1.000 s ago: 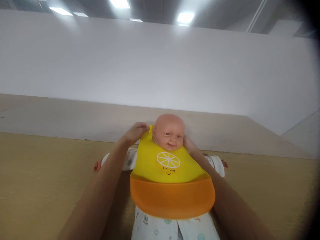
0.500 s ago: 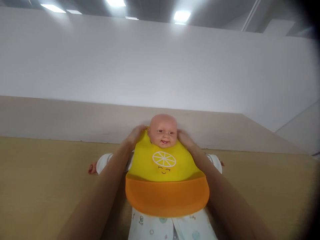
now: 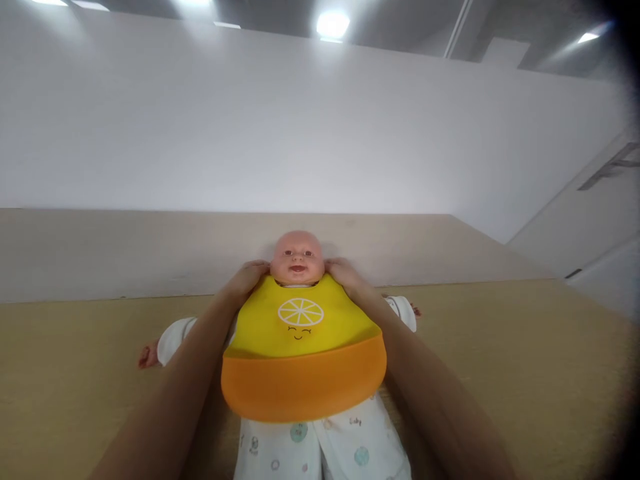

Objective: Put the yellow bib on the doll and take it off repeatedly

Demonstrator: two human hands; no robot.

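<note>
A baby doll lies on its back, face up, in white printed clothes. Over its chest is a yellow bib with a lemon-slice print and an orange catch pocket along the bottom. My left hand is at the left side of the doll's neck, closed at the bib's upper edge. On the opposite side of the neck, my right hand is closed at the other upper edge. The fingertips of both hands and the bib's neck straps are hidden behind the doll's head.
Under the doll is a wood-coloured surface, with a pale raised board running behind its head. A white wall rises beyond. At the right is a door with a handle. The doll's arms stick out sideways beneath my forearms.
The view has turned to the right. The bib's left upper strap, visible beside the head before, is now out of sight behind the neck with my left fingers. The doll's head is straighter.
</note>
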